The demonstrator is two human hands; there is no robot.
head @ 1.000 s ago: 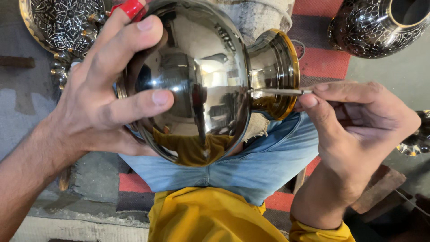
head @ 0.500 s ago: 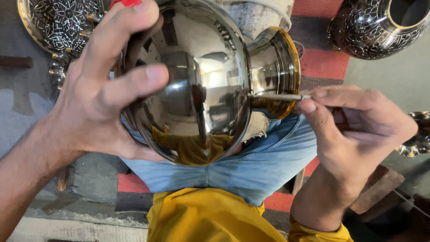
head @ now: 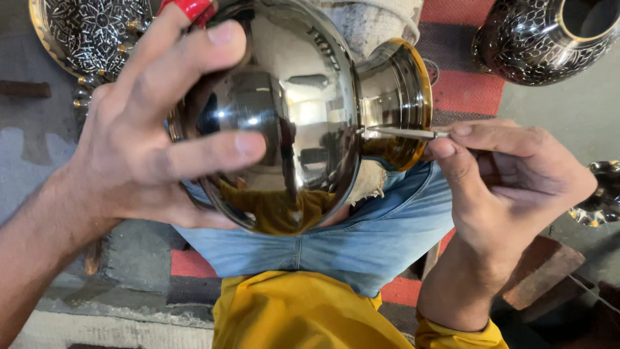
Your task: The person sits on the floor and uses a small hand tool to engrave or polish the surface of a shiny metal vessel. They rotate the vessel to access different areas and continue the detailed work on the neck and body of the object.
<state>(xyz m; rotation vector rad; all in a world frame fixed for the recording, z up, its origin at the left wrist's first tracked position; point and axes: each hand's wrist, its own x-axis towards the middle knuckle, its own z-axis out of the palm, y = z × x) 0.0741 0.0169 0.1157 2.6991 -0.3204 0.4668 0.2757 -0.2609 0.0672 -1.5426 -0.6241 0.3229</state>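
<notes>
1. Hands at work on a polished metal vessel [head: 303, 116], seen from above by a head-worn camera; the vessel has a round, mirror-bright body and a flared, gold-rimmed foot pointing to the right.
2. The vessel lies on its side over the person's lap, above blue jeans [head: 361, 239] and a yellow garment [head: 290, 310]. A pale cloth [head: 371, 26] shows behind it.
3. The left hand [head: 148, 142] is spread wide over the left side of the round body, fingers splayed and pressed flat on the shiny surface, steadying it.
4. A red-tipped object [head: 190, 8] shows just above this hand's fingertips at the top edge of the picture; what it is cannot be told.
5. The right hand [head: 510, 187] is closed in a pinch around a thin metal tool [head: 403, 133], held between thumb and forefinger.
6. The tool lies level, and its point touches the vessel at the narrow neck where the body meets the foot.
7. On the floor, at the top left, rests an engraved black-and-silver tray [head: 84, 32].
8. At the top right stands an engraved dark pot [head: 536, 45], beside a red striped mat [head: 465, 84].
9. A small shiny metal piece [head: 600, 200] sits at the right edge, near the right hand's knuckles.
</notes>
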